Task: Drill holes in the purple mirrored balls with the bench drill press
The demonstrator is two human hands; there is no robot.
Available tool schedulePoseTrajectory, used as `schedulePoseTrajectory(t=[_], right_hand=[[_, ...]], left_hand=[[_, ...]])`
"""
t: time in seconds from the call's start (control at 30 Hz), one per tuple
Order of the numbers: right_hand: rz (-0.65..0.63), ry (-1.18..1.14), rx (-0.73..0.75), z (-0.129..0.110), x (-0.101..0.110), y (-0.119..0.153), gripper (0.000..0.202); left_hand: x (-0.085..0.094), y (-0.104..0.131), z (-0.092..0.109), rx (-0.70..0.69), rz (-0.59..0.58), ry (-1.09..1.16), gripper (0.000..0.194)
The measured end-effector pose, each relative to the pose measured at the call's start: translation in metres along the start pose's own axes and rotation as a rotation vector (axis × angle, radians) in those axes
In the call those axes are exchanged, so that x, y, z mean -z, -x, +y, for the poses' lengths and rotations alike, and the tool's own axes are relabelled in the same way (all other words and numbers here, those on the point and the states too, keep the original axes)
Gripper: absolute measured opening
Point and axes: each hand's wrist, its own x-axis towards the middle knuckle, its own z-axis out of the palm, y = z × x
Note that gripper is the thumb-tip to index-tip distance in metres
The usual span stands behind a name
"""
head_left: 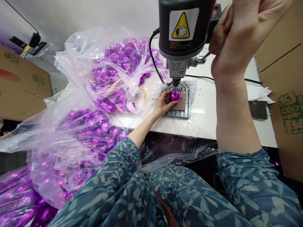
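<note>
My left hand (163, 103) grips a shiny purple faceted ball (175, 96) between thumb and fingers. The ball rests on a brown pad (181, 105) on the drill press's grey metal base (187, 114). Directly above the ball is the chuck (176, 82) of the black and grey drill press (183, 52), its bit close to or touching the ball's top. My right hand (236, 34) is raised at the right side of the machine with fingers curled; what it holds, if anything, is hidden behind the hand.
Clear plastic bags of purple balls (127, 55) cover the table's left side and hang below it. Dark shavings (194, 90) lie around the base. A phone (258, 110) and white paper (259, 94) are at the right, between the machine and a cardboard box (287, 78).
</note>
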Motion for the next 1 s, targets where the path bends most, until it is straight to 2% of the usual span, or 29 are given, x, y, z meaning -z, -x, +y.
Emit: schedulePoseTrajectory(t=[0.07, 0.2, 0.3, 0.67, 0.87, 1.0], right_hand=[[-0.037, 0.074, 0.030, -0.007, 0.004, 0.012, 0.087], [-0.042, 0.195, 0.094, -0.025, 0.015, 0.038, 0.084], [-0.042, 0.213, 0.110, -0.029, 0.023, 0.051, 0.082], [-0.012, 0.292, 0.173, -0.006, 0.044, 0.072, 0.085], [-0.113, 0.473, 0.130, 0.012, 0.061, 0.084, 0.083], [-0.159, 0.383, 0.250, 0.016, 0.066, 0.090, 0.082]], left_hand=[[0.000, 0.000, 0.000, -0.006, -0.005, 0.009, 0.060], [0.001, 0.000, 0.001, -0.025, -0.006, 0.002, 0.058], [0.001, 0.000, 0.002, -0.017, -0.011, 0.006, 0.059], [0.002, 0.000, -0.002, -0.047, -0.022, 0.023, 0.060], [0.000, 0.000, -0.008, -0.047, -0.022, 0.060, 0.064], [0.000, 0.001, -0.005, -0.048, -0.020, 0.067, 0.064]])
